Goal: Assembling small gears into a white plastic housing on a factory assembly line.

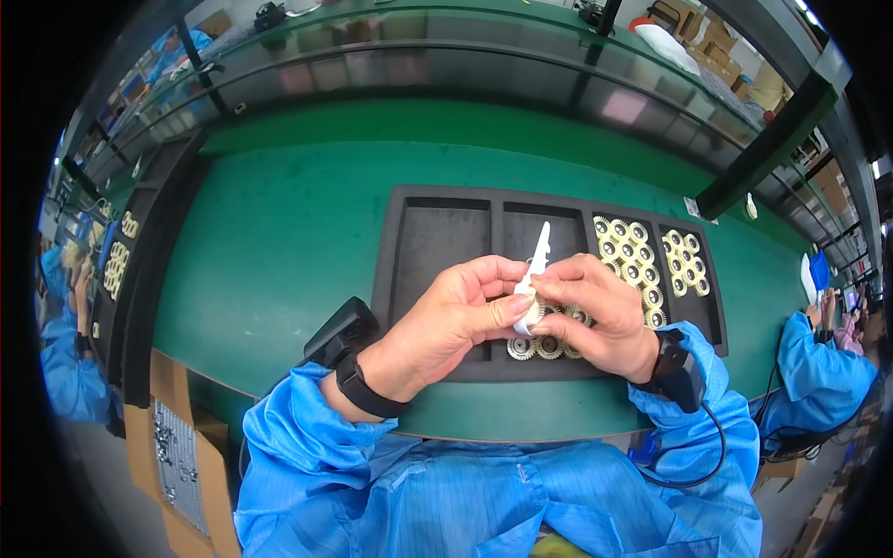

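Note:
Above a black foam tray (549, 197), my two hands meet fingertip to fingertip. A white tapered plastic part (540, 249) with small notches points up and away between them, and my left hand (446, 312) is closed on it. My right hand (605, 312) pinches a cream toothed gear (537, 314) against the lower end of that part; the fingers partly cover where they meet. Below my hands, several cream gears with dark centres (549, 347) lie in the tray's second compartment, partly hidden by my right hand.
More cream gears (628, 249) fill the third compartment, and others (686, 262) lie in the far right one. The tray rests on a green tabletop (279, 242). A dark upright post (767, 149) stands at the right; an open cardboard box (172, 446) sits lower left. Co-workers in blue (819, 372) sit on both sides.

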{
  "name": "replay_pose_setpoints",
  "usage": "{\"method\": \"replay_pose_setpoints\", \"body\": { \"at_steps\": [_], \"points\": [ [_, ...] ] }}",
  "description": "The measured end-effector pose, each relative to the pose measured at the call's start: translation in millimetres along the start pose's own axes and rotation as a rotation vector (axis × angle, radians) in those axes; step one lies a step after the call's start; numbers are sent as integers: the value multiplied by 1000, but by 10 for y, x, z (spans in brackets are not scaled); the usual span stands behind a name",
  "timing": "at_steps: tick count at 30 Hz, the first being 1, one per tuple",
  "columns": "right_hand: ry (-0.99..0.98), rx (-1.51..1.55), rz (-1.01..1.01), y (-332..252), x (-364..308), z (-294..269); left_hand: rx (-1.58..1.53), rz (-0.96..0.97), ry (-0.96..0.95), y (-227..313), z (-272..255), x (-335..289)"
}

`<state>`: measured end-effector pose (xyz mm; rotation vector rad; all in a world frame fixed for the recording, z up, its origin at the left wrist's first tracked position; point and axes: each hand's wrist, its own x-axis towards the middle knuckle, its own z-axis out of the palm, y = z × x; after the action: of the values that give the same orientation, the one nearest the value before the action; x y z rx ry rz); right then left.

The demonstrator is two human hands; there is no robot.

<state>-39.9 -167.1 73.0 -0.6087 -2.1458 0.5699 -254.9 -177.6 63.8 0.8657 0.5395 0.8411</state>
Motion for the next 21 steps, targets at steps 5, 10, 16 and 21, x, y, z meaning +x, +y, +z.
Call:
{"method": "replay_pose_setpoints", "body": {
  "at_steps": [5,10,16,21],
  "points": [
    [-14,-116,-81,19,35,-10,1,10,-22,5,7,21],
    [125,-102,227,101,187,-217,-25,90,76,344,-193,110],
    [-513,-320,120,265,19,-298,359,160,263,870,-579,788],
    [-568,-219,87,329,-20,-290,533,167,479,837,-1235,1716]
  ]
}}
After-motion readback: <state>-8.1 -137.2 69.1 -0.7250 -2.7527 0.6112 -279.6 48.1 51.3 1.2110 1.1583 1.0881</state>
